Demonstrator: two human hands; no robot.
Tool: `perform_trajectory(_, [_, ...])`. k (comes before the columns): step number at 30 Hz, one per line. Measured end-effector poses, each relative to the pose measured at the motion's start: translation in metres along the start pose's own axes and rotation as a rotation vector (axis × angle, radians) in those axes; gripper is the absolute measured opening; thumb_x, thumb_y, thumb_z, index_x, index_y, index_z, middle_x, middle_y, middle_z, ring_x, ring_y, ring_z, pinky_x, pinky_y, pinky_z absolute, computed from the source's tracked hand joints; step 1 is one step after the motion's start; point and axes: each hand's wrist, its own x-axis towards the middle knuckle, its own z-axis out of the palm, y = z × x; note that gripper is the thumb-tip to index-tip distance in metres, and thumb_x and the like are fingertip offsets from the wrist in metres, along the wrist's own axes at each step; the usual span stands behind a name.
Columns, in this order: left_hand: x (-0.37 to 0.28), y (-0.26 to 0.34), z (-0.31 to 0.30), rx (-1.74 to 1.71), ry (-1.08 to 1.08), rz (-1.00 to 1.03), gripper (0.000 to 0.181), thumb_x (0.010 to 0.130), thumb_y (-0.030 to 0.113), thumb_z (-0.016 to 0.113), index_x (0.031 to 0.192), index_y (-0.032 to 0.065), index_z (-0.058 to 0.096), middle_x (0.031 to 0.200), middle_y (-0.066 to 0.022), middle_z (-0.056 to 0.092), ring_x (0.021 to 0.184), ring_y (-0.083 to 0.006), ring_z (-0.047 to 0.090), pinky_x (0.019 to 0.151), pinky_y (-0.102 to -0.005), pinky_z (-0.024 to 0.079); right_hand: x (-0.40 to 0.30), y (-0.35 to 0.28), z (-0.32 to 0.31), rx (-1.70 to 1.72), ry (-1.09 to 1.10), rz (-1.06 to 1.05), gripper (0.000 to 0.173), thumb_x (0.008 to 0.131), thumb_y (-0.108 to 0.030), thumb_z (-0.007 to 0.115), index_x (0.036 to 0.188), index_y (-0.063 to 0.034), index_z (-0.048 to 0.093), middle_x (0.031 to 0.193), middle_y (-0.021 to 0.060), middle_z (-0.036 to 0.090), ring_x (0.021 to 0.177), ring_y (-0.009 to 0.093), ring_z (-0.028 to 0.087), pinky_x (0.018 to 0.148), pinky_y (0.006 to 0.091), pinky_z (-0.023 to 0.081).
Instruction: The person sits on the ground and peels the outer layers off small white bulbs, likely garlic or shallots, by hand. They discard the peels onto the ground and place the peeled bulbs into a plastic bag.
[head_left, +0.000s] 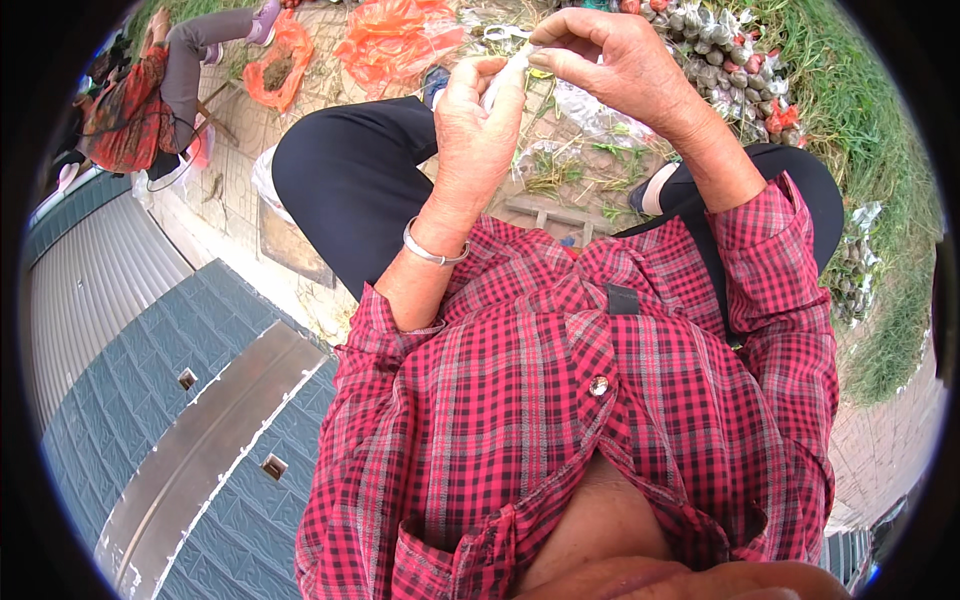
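Observation:
Both hands are raised before me, above the ground between my bent knees. A thin white plastic piece (511, 73), perhaps a small bag, runs between them. My left hand (480, 112), with a silver bangle on its wrist, grips it between thumb and curled fingers. At its upper end, the thumb and forefinger of my right hand (619, 71) are pinched together on the plastic. The fingers partly cover it, so its full shape is hidden. Below the hands, clear plastic sheeting (592, 112) lies among scattered grass stalks (555, 174).
Many small filled bags (739, 71) are piled at upper right beside green grass (847, 97). Orange plastic bags (401, 41) lie at the top; another (279, 64) holds dark material. A person (135, 112) sits at upper left. A wooden frame (559, 214) lies near my lap.

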Motion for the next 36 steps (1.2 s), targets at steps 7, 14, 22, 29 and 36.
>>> perform_trajectory(7, [-0.003, 0.009, 0.001, 0.639, 0.063, 0.341, 0.022, 0.087, 0.008, 0.062, 0.108, 0.0032, 0.057, 0.090, -0.0103, 0.065, 0.079, -0.0230, 0.065, 0.070, -0.0333, 0.050, -0.003, 0.009, 0.010, -0.160, 0.056, -0.046, 0.012, 0.081, -0.011, 0.067, 0.082, 0.0006, 0.062, 0.069, 0.0099, 0.062, 0.062, 0.016, 0.059, 0.058, 0.0308, 0.047])
perform_trajectory(14, [-0.001, 0.015, -0.008, 0.860, -0.015, 0.479, 0.023, 0.083, 0.009, 0.062, 0.105, 0.0050, 0.057, 0.094, -0.0141, 0.063, 0.085, -0.0340, 0.062, 0.073, -0.0417, 0.050, -0.002, 0.033, 0.018, 0.120, 0.064, 0.148, 0.010, 0.080, -0.010, 0.064, 0.081, -0.0001, 0.062, 0.069, 0.0120, 0.061, 0.061, 0.018, 0.058, 0.058, 0.0320, 0.047])
perform_trajectory(22, [-0.005, 0.017, -0.013, 0.694, -0.082, 0.044, 0.022, 0.086, 0.015, 0.061, 0.102, -0.0017, 0.062, 0.082, -0.0143, 0.067, 0.070, -0.0232, 0.064, 0.067, -0.0332, 0.050, 0.001, 0.026, 0.010, -0.309, 0.121, -0.212, 0.011, 0.081, -0.011, 0.062, 0.088, -0.0029, 0.061, 0.077, 0.0156, 0.062, 0.073, 0.034, 0.062, 0.065, 0.0394, 0.050])
perform_trajectory(29, [0.001, 0.009, -0.018, 0.311, -0.111, -0.061, 0.022, 0.088, 0.017, 0.063, 0.101, -0.0013, 0.064, 0.075, 0.0002, 0.060, 0.067, -0.0043, 0.050, 0.060, -0.0221, 0.043, 0.006, 0.037, 0.000, -0.268, -0.031, -0.296, 0.014, 0.086, -0.014, 0.065, 0.096, -0.0043, 0.064, 0.084, 0.0089, 0.064, 0.074, 0.022, 0.064, 0.066, 0.0312, 0.050])
perform_trajectory(36, [-0.003, 0.011, -0.017, 0.480, -0.119, 0.008, 0.023, 0.087, 0.016, 0.064, 0.102, -0.0014, 0.065, 0.073, 0.0003, 0.060, 0.065, -0.0046, 0.051, 0.057, -0.0229, 0.043, 0.003, 0.022, -0.003, -0.594, -0.160, -0.330, 0.012, 0.083, -0.013, 0.063, 0.091, -0.0051, 0.060, 0.084, 0.0105, 0.063, 0.080, 0.030, 0.064, 0.067, 0.0364, 0.051])
